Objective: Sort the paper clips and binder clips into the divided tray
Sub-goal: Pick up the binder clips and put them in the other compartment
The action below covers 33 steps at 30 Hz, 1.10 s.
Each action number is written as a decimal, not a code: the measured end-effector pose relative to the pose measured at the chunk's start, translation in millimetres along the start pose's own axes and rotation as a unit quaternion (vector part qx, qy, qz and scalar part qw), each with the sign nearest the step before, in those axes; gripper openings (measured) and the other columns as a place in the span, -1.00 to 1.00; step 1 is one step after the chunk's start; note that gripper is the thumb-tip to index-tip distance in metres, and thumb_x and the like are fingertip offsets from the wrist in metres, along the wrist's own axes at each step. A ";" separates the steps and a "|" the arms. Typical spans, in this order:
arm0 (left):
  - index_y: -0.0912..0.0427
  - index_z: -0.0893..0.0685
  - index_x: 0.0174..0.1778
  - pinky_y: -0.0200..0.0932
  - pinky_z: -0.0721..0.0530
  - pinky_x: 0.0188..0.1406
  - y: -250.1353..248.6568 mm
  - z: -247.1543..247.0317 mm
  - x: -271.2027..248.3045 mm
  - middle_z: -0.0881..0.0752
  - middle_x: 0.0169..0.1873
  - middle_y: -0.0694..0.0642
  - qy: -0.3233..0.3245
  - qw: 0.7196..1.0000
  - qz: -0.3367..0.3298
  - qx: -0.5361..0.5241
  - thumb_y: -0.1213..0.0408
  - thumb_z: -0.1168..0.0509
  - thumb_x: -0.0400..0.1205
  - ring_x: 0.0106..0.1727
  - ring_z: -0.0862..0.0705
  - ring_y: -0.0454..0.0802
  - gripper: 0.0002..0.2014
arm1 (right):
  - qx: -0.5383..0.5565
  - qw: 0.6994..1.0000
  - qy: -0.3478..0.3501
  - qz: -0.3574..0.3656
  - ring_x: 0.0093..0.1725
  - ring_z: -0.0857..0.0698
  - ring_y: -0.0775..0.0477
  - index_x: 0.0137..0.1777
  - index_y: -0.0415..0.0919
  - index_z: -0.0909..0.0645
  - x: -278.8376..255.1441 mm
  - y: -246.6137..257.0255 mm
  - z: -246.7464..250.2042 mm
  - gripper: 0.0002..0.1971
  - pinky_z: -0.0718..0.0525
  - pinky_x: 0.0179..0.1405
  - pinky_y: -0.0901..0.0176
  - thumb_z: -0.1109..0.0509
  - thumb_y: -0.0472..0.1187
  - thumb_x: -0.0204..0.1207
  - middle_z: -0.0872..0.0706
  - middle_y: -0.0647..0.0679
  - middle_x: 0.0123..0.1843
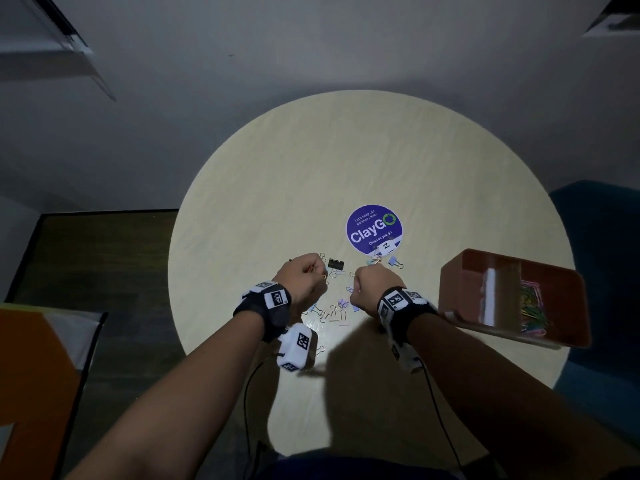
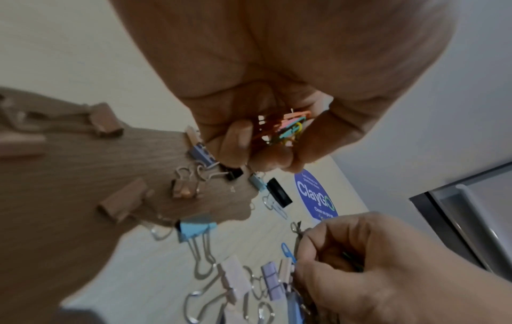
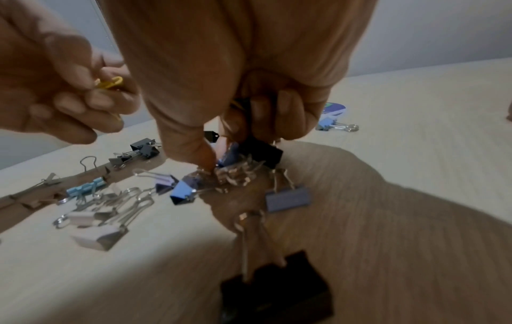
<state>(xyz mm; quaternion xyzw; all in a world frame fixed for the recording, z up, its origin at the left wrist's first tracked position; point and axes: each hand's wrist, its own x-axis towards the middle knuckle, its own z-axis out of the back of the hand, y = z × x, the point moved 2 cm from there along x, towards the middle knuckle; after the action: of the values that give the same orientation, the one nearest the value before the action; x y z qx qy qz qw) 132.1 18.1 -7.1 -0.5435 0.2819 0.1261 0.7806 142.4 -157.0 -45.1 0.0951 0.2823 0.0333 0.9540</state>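
My left hand (image 1: 311,271) hovers over the round table (image 1: 311,168), fingers curled round a bunch of coloured paper clips (image 2: 291,127). A yellow one (image 3: 109,82) shows between its fingers in the right wrist view. My right hand (image 1: 372,282) is also curled, fingertips (image 3: 205,160) down among the clips; a dark green and yellow bit shows inside its fist. A blue paper clip (image 2: 287,251) lies by its fingers. Several binder clips (image 1: 332,311) in black, blue, lilac and white lie around both hands. The brown divided tray (image 1: 450,289) stands to the right.
The tray's right compartment holds coloured paper clips (image 1: 531,306). A purple round sticker (image 1: 374,230) is on the table beyond the hands, with a blue binder clip (image 1: 394,260) at its edge. A blue chair (image 1: 595,209) stands at the right, an orange object (image 1: 31,375) at the lower left.
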 end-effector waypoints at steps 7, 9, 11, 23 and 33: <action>0.20 -0.75 -0.19 -0.31 -0.37 -0.57 -4.7 -11.9 16.5 -0.64 -0.40 0.27 0.012 0.999 0.029 -0.018 0.53 -0.16 0.42 -0.49 -0.44 0.04 -0.72 | 0.200 0.979 -0.010 -0.028 -0.17 -0.65 -0.13 -0.33 -0.10 -0.53 -4.7 -16.6 2.3 -0.86 -0.51 -0.32 0.19 -0.41 -0.12 0.37 -0.68 -0.04 -0.23; 0.23 -0.74 -0.25 -0.19 -0.44 -0.49 -4.0 -14.7 23.3 -0.67 -0.36 0.33 0.016 0.999 0.034 -0.032 0.52 -0.21 0.34 -0.41 -0.51 0.10 -0.77 | 0.312 0.947 -0.057 -0.052 -0.24 -0.62 -0.14 -0.38 -0.16 -0.47 -4.3 -23.4 2.9 -0.79 -0.53 -0.30 0.11 -0.39 -0.16 0.41 -0.64 -0.08 -0.33; 0.18 -0.72 -0.30 -0.13 -0.55 -0.45 -2.2 -17.9 30.1 -0.74 -0.33 0.34 0.003 0.999 0.033 -0.007 0.44 -0.30 0.34 -0.39 -0.61 0.13 -0.87 | 0.392 0.913 -0.073 -0.084 -0.30 -0.60 -0.15 -0.43 -0.16 -0.46 -2.6 -28.7 2.9 -0.79 -0.63 -0.23 0.01 -0.38 -0.16 0.36 -0.64 -0.19 -0.36; -0.05 -0.71 0.04 -0.10 -0.67 -0.09 11.9 -32.5 58.2 -0.74 -0.06 0.03 -0.012 0.909 -0.117 0.400 0.07 -0.30 0.62 -0.02 -0.72 0.09 -0.85 | 0.536 0.831 -0.113 -0.097 -0.39 -0.48 -0.07 -0.49 0.02 -0.46 -7.4 -42.6 -8.5 -0.80 -0.48 -0.34 0.07 -0.28 -0.33 0.17 -0.53 -0.01 -0.46; 0.03 -0.66 0.20 -0.01 -0.71 -0.02 9.7 -39.7 65.9 -0.75 0.05 0.10 -0.058 0.896 -0.134 0.420 0.13 -0.29 0.63 0.04 -0.72 0.14 -0.75 | 0.535 0.835 -0.099 -0.085 -0.47 -0.48 -0.06 -0.51 -0.06 -0.40 -20.5 -36.1 -12.5 -0.77 -0.49 -0.36 0.05 -0.41 -0.12 0.24 -0.49 0.01 -0.55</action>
<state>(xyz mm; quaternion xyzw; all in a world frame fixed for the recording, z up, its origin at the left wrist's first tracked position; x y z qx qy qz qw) 168.6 -21.9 -62.6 -0.1899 0.1870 -0.0787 0.9606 118.7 -192.7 -51.7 0.5688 0.1672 -0.2136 0.7765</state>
